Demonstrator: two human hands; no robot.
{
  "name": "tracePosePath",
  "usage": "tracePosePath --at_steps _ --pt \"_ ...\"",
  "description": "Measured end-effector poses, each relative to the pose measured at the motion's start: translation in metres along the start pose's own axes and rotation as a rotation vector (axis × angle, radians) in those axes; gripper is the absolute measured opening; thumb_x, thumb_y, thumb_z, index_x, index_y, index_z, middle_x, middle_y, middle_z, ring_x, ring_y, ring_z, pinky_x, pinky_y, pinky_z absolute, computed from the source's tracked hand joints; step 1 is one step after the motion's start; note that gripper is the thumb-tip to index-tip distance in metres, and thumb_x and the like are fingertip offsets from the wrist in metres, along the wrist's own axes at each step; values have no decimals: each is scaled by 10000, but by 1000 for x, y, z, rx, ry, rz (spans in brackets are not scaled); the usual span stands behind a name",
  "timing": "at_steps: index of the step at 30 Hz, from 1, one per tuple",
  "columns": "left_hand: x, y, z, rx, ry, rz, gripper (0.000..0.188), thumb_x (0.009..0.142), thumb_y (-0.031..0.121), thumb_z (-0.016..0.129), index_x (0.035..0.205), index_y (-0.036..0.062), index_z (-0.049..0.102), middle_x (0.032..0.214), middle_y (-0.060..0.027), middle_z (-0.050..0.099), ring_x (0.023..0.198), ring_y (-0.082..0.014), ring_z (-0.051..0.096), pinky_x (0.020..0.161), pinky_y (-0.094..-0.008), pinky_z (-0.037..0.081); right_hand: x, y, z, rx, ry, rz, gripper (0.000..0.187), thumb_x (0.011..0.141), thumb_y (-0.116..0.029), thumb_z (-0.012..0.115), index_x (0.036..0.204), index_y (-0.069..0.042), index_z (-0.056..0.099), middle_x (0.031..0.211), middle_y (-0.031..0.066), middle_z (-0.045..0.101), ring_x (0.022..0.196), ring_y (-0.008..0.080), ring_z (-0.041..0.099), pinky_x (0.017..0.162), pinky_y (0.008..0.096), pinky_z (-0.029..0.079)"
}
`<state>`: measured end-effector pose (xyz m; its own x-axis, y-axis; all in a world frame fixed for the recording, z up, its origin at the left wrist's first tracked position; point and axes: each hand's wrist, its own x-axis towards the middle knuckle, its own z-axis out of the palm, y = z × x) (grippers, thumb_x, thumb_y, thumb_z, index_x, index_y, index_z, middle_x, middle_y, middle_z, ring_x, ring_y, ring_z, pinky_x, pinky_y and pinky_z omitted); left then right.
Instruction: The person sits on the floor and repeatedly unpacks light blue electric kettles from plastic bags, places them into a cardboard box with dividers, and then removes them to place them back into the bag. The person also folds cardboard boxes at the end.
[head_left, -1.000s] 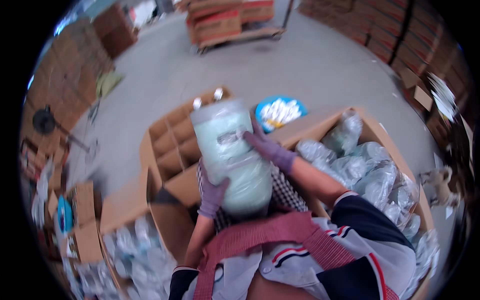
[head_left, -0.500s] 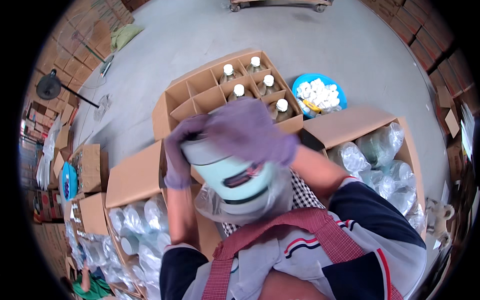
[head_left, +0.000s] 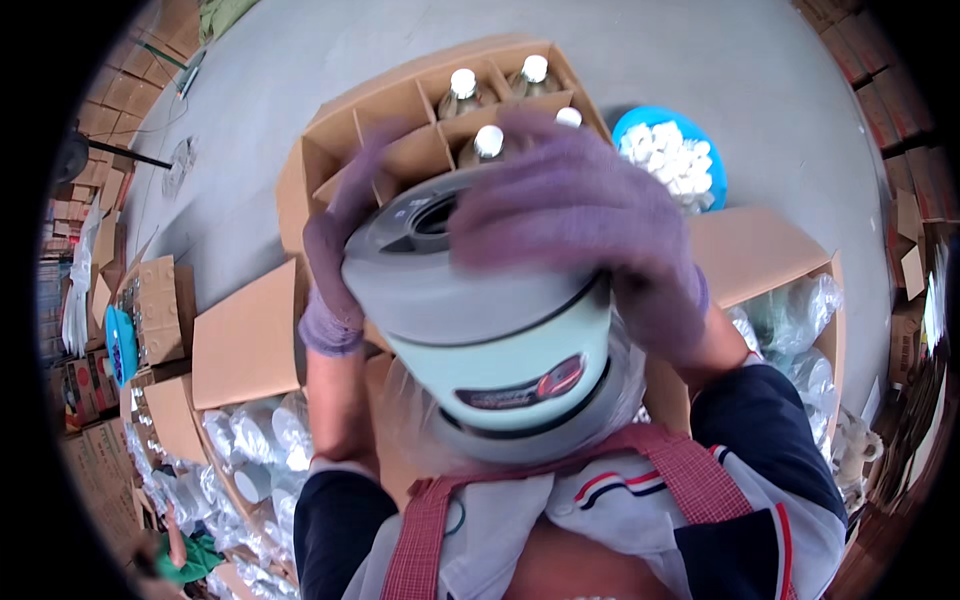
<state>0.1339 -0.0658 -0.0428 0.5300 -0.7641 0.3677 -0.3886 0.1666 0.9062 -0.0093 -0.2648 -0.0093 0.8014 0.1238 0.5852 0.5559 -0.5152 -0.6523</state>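
A mint-green round canister [head_left: 520, 380] with a wide grey lid [head_left: 480, 290] stands tilted close to my body. Its lid has a dark round opening on top, and clear plastic film [head_left: 630, 385] gathers around its lower part. Both my hands wear purple gloves. My left hand [head_left: 335, 265] is wrapped around the left side of the lid. Across the lid's right side reaches my right hand [head_left: 590, 220], its fingers smeared by motion and covering part of the top. Whether that hand grips or only rests there is not clear.
Beyond the canister stands a divided carton [head_left: 380, 110] holding several white-capped bottles [head_left: 463, 95]. A blue basin [head_left: 716, 180] of white caps is to its right. Open cartons [head_left: 250, 345] with plastic-wrapped goods flank me. A person in green [head_left: 195, 560] is at the lower left.
The canister has come up closer and shows larger, its lid opening now visible. My right hand has shifted right across the lid; my left hand stays at its left side.
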Motion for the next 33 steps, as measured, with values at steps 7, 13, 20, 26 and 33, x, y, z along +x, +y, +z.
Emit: tracePosePath --at_steps 7,13,20,26,33 --pt "0 -21 -15 -819 -21 -66 638 956 452 378 1358 -43 404 1336 -191 496 1255 -306 474 1091 -404 309 -26 43 22 102 224 241 403 935 -229 485 1225 32 583 1161 137 639 1083 271 597 990 364 437" --pt "-12 -6 -50 -509 43 62 491 1008 311 313 1357 -23 400 1287 -181 527 1266 -249 466 1078 -361 379 -17 77 24 -43 126 376 578 964 -430 351 1228 40 561 1206 185 609 1085 284 604 948 377 451" --pt "53 28 28 -21 59 172 961 877 749 208 1445 -24 267 1333 -246 491 1199 -338 525 1024 -380 414 -9 111 6 326 309 301 492 949 -318 504 1271 51 453 1184 173 617 1056 267 605 943 367 453" --pt "158 -151 8 55 155 2 300 962 243 447 1122 55 619 1106 -73 649 1053 -159 594 899 -295 449 -41 183 1 1000 851 618 762 973 -598 164 1320 17 453 1264 189 551 1200 284 513 1055 404 392" --pt "109 -290 94 1104 -499 -267 594 750 380 722 1247 130 512 1150 -190 557 1133 -369 529 959 -441 448 -187 206 38 469 1146 1047 508 991 -380 332 1161 45 552 1097 149 633 986 241 594 873 338 483"
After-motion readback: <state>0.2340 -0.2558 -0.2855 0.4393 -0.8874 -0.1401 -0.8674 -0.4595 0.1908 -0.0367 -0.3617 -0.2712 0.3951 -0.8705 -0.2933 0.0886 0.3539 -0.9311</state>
